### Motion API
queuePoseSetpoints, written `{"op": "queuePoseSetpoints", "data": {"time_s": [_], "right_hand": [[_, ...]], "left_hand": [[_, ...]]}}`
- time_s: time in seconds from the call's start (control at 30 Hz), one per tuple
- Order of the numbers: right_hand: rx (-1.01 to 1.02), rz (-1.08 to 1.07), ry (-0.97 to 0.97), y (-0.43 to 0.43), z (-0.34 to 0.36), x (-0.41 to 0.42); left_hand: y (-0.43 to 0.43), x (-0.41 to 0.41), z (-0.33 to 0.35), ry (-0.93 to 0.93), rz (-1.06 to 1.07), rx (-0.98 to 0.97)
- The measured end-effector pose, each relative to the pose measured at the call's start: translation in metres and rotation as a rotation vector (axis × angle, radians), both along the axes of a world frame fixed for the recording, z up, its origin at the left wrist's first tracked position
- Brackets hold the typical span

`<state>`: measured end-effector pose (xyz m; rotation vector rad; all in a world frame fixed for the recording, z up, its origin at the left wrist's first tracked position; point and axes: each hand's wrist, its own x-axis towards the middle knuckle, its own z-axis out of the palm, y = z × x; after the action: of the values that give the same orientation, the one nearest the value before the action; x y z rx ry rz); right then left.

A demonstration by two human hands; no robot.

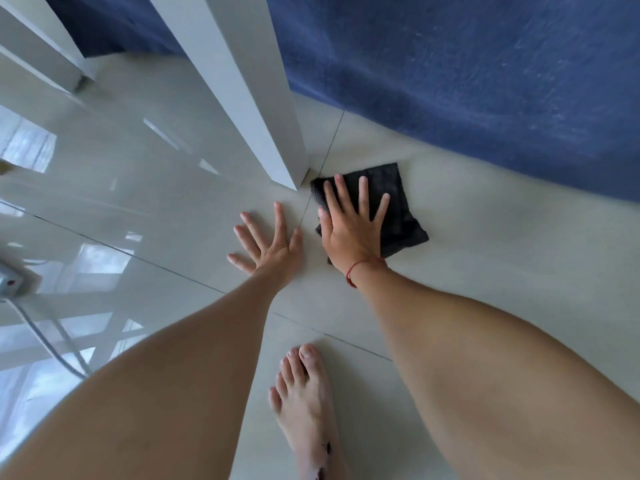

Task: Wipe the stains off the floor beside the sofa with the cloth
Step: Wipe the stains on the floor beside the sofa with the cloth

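Note:
A dark grey folded cloth [398, 209] lies flat on the pale tiled floor [485, 271], close to the foot of a white table leg [242, 98]. My right hand [353, 226] presses flat on the cloth with its fingers spread, a red string around the wrist. To its left, my left hand [270, 244] rests palm down on the bare tile with fingers splayed and holds nothing. No stain is clear to see on the floor around the cloth.
A blue rug [485, 81] covers the floor beyond the cloth and to the right. A glossy white tabletop [86, 202] fills the left side. A white power strip [10, 275] with its cable sits at the far left. My bare foot [304, 403] stands on the tile below.

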<state>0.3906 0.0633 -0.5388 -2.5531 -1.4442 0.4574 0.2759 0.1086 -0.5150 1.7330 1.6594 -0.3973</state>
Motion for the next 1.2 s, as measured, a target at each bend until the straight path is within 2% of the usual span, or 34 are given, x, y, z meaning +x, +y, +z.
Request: {"op": "queuePoseSetpoints", "data": {"time_s": [0.13,0.2,0.37,0.57,0.77,0.9,1.0,1.07,1.2], "right_hand": [[-0.004,0.295,-0.041,-0.052,-0.001,0.003],[-0.019,0.369,-0.081,-0.088,-0.003,0.026],[-0.06,0.135,-0.13,-0.124,-0.001,0.084],[-0.074,-0.28,-0.065,-0.052,-0.003,0.054],[0.024,-0.107,-0.102,-0.002,-0.003,-0.005],[0.021,0.174,-0.071,-0.036,-0.002,-0.018],[0.046,0.361,-0.093,-0.077,-0.005,0.01],[0.054,0.336,-0.124,-0.09,-0.009,0.036],[0.019,0.042,-0.126,-0.085,-0.01,0.062]], "left_hand": [[0.001,-0.001,0.004,-0.015,0.003,-0.011],[0.001,-0.001,0.005,-0.017,-0.009,-0.021],[0.0,-0.004,0.005,-0.009,-0.009,-0.015],[0.0,-0.001,0.004,-0.003,-0.019,-0.016],[0.003,-0.001,-0.001,0.026,-0.026,-0.011],[0.005,-0.002,-0.004,0.04,-0.026,-0.025],[0.005,-0.003,-0.003,0.028,-0.03,-0.025],[0.004,-0.004,-0.003,0.026,-0.035,-0.016],[0.005,-0.006,-0.007,0.04,-0.044,-0.007]]}}
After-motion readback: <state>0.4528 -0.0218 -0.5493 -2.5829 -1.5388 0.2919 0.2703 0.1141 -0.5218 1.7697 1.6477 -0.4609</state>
